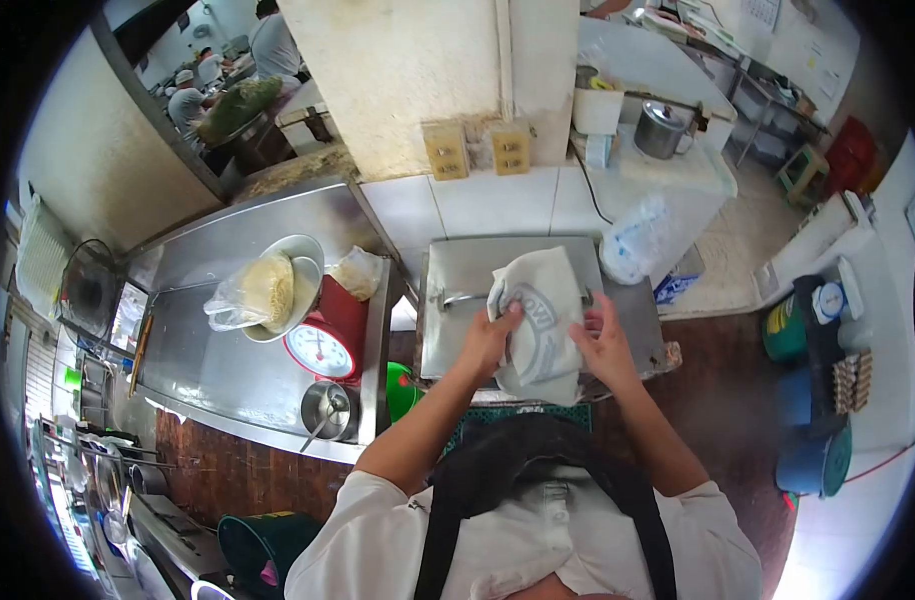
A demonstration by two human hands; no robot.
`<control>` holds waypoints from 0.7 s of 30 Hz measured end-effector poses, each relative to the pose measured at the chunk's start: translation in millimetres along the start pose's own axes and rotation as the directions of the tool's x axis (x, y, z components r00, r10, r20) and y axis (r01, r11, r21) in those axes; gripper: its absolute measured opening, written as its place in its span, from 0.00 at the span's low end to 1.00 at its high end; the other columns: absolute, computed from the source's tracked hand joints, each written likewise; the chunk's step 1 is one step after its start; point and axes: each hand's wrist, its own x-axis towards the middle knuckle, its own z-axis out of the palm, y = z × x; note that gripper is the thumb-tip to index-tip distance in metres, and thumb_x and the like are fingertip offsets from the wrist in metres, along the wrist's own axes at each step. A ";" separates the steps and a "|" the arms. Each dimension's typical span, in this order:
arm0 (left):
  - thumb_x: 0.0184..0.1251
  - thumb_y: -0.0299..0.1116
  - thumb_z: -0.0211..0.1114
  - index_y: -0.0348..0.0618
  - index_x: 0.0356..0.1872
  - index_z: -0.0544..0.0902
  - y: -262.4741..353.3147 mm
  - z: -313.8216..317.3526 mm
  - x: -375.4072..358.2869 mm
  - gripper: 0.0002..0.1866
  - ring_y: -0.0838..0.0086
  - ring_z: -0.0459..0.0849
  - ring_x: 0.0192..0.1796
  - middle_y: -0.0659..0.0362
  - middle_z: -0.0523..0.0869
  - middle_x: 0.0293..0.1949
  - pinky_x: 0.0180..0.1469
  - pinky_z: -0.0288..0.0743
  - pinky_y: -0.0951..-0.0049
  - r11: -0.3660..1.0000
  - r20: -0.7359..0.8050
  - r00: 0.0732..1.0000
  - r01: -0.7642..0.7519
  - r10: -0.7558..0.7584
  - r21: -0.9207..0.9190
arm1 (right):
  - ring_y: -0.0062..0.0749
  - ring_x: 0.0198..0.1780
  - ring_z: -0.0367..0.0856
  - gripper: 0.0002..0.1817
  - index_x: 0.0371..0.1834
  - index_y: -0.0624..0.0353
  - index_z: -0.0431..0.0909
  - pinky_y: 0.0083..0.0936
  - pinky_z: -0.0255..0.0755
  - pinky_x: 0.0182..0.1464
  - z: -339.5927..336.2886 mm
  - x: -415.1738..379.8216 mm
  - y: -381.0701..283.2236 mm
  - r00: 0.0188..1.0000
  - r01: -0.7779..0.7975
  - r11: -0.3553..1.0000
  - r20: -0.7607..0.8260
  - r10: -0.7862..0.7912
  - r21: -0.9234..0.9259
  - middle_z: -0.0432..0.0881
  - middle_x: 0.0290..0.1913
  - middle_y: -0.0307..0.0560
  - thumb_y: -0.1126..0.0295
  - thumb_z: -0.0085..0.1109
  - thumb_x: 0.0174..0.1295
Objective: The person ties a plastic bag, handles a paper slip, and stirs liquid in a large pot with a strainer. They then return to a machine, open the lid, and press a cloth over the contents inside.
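Note:
A white cloth (544, 330) with grey printed lettering hangs in front of me, partly folded, above a stainless steel lid (458, 265). My left hand (496, 338) grips the cloth's left side, thumb on the print. At the other edge is my right hand (605, 342), its fingers spread and its thumb against or very near the cloth. Part of the lid's bar handle (465, 298) shows to the left; the cloth covers the rest of it.
On the steel counter to the left, a red scale (328, 335) carries a bowl (306, 262) with a bag of noodle-like food (263, 292). A metal pot (330, 410) with a utensil sits nearby. Right of the lid lies a plastic bag (635, 240). People work in the far room.

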 end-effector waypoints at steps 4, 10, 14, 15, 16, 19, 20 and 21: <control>0.81 0.42 0.61 0.37 0.57 0.82 -10.9 -0.9 8.4 0.18 0.76 0.80 0.44 0.59 0.85 0.47 0.45 0.76 0.70 0.919 -0.205 0.896 -0.380 0.395 0.107 | 0.45 0.62 0.79 0.52 0.83 0.63 0.41 0.36 0.75 0.62 -3.2 -11.2 6.4 0.967 -0.254 0.931 -0.035 0.254 -0.260 0.73 0.67 0.60 0.47 0.63 0.71; 0.79 0.45 0.61 0.36 0.65 0.72 -24.7 18.6 -3.5 0.25 0.63 0.85 0.57 0.54 0.85 0.55 0.60 0.80 0.61 0.909 0.029 0.999 -0.008 0.022 -0.416 | 0.42 0.60 0.82 0.34 0.75 0.63 0.61 0.40 0.79 0.60 21.4 7.3 -1.4 0.926 -0.306 0.382 0.179 0.332 0.872 0.79 0.62 0.54 0.58 0.62 0.74; 0.77 0.46 0.64 0.35 0.65 0.72 -34.9 27.7 -9.5 0.28 0.64 0.85 0.58 0.53 0.84 0.55 0.61 0.80 0.61 0.919 -0.093 0.996 -0.050 0.015 -0.391 | 0.38 0.58 0.83 0.24 0.67 0.62 0.69 0.35 0.82 0.58 17.3 12.1 -18.1 0.943 -0.063 0.585 -0.143 0.299 0.809 0.81 0.61 0.50 0.71 0.64 0.71; 0.76 0.44 0.65 0.35 0.65 0.73 -27.3 30.4 -17.4 0.26 0.64 0.86 0.57 0.53 0.85 0.55 0.61 0.80 0.62 0.880 0.033 0.999 0.043 -0.030 -0.474 | 0.38 0.58 0.83 0.25 0.68 0.62 0.69 0.36 0.81 0.59 17.9 10.5 -18.4 0.947 -0.043 0.587 -0.154 0.281 0.808 0.81 0.60 0.50 0.71 0.64 0.71; 0.76 0.41 0.65 0.35 0.65 0.74 -23.0 30.8 -22.2 0.25 0.64 0.86 0.56 0.53 0.85 0.54 0.60 0.81 0.62 0.829 0.161 0.985 0.143 -0.064 -0.541 | 0.37 0.59 0.83 0.26 0.69 0.62 0.68 0.36 0.80 0.61 18.0 8.2 -17.8 0.951 -0.024 0.589 -0.164 0.263 0.808 0.81 0.60 0.50 0.71 0.64 0.70; 0.75 0.35 0.66 0.34 0.63 0.77 -17.2 18.8 -11.7 0.22 0.64 0.88 0.54 0.53 0.87 0.53 0.58 0.81 0.63 0.878 0.101 0.993 0.108 -0.068 -0.467 | 0.36 0.60 0.81 0.28 0.70 0.62 0.68 0.34 0.75 0.64 15.2 0.6 4.6 0.968 -0.232 0.700 0.087 0.237 0.676 0.81 0.59 0.49 0.70 0.65 0.69; 0.75 0.35 0.66 0.34 0.63 0.77 -14.4 11.2 -9.3 0.22 0.64 0.88 0.54 0.53 0.87 0.53 0.58 0.81 0.63 0.876 0.100 0.993 0.109 -0.070 -0.469 | 0.36 0.60 0.81 0.28 0.70 0.62 0.68 0.34 0.75 0.64 6.7 -1.3 10.5 0.967 -0.235 0.700 0.088 0.240 0.674 0.81 0.59 0.49 0.70 0.65 0.69; 0.74 0.32 0.67 0.34 0.63 0.77 -10.1 0.7 -7.5 0.21 0.65 0.88 0.53 0.54 0.87 0.52 0.58 0.82 0.64 0.952 0.124 0.992 0.055 -0.018 -0.300 | 0.36 0.61 0.80 0.29 0.71 0.62 0.67 0.34 0.73 0.65 -1.1 -3.8 4.4 0.967 -0.253 0.806 0.161 0.197 0.535 0.81 0.60 0.49 0.68 0.66 0.69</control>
